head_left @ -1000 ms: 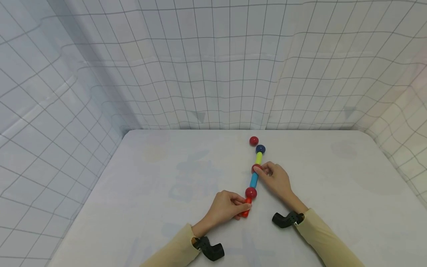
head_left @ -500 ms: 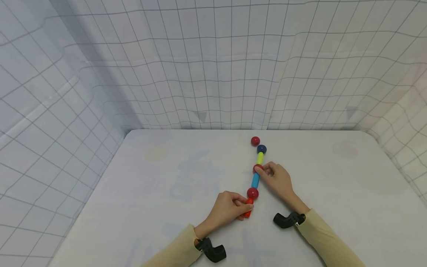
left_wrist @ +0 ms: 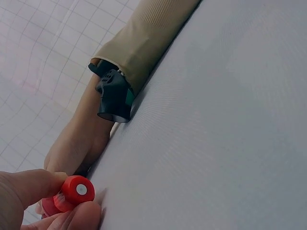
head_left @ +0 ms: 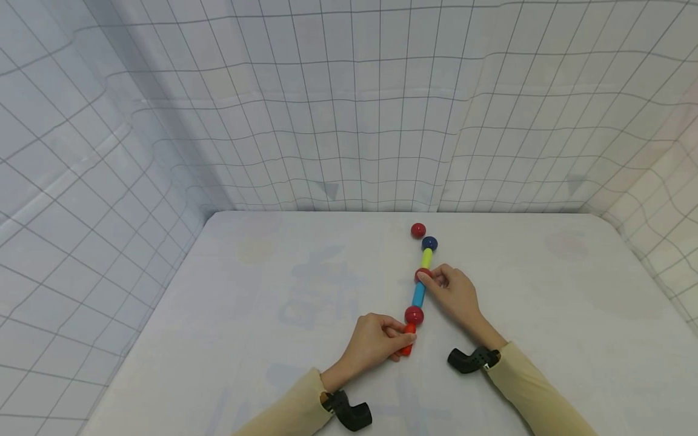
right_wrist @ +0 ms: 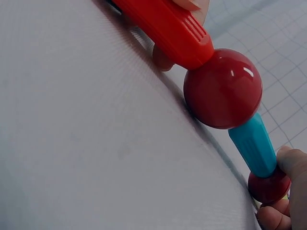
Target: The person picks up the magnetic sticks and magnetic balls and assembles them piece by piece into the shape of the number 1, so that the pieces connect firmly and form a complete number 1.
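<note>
A chain of balls and rods runs away from me across the white table. My left hand [head_left: 376, 342] pinches the red rod [head_left: 409, 340] at its near end; the left wrist view shows a pale round spot on that rod's end face. The rod's far end meets a dark red ball [right_wrist: 223, 88]. Beyond it come a blue rod [right_wrist: 254, 143] and a second dark red ball [right_wrist: 268, 187], which my right hand [head_left: 454, 293] pinches between thumb and fingers. Past that ball lie a yellow-green rod [head_left: 427, 258] and a navy ball [head_left: 429, 243].
A separate dark red ball [head_left: 418, 230] lies just beyond the navy ball, near the back edge of the white table [head_left: 245, 290]. White grid-patterned curtains [head_left: 338, 109] hang behind and at both sides. Each wrist wears a black camera mount [head_left: 349, 412].
The chain and both hands appear slightly farther right in the head view, along with the whole scene. Both hands keep their grips.
</note>
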A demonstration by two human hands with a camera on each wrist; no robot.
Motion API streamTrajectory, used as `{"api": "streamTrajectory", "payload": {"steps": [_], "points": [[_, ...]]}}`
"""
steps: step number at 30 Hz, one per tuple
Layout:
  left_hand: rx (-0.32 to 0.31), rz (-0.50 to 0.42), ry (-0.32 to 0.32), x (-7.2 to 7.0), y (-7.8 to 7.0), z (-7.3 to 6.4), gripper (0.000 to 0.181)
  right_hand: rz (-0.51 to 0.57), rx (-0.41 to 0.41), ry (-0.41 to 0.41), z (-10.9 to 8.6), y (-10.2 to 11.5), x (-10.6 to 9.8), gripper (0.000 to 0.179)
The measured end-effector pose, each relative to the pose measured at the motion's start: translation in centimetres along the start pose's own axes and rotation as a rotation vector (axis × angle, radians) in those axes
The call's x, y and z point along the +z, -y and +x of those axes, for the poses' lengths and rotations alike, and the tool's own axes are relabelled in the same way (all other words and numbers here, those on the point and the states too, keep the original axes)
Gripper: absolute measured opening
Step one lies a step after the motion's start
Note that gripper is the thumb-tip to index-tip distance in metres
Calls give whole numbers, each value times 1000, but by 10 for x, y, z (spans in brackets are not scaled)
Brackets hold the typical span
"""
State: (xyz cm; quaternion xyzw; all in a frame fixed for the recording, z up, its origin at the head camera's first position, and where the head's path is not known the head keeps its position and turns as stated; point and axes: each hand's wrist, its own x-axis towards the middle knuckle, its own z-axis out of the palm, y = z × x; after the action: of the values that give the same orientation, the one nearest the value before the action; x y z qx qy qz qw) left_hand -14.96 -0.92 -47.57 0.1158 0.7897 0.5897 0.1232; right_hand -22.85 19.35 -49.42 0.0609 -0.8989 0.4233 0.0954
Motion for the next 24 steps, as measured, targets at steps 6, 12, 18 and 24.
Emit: {"api": "streamTrajectory", "payload": {"steps": [6,12,18,24], "points": [[14,9,-6,1,0,0,17,8,-9,4,0,1,-1,34],[22,23,-11,1,2,0,18,7,2,9,0,1,0,35],[33,20,-22,2,3,-1,20,16,-6,-1,0,0,0,35],[40,27,-33,4,4,0,23,14,-12,-11,0,-1,0,36]]}}
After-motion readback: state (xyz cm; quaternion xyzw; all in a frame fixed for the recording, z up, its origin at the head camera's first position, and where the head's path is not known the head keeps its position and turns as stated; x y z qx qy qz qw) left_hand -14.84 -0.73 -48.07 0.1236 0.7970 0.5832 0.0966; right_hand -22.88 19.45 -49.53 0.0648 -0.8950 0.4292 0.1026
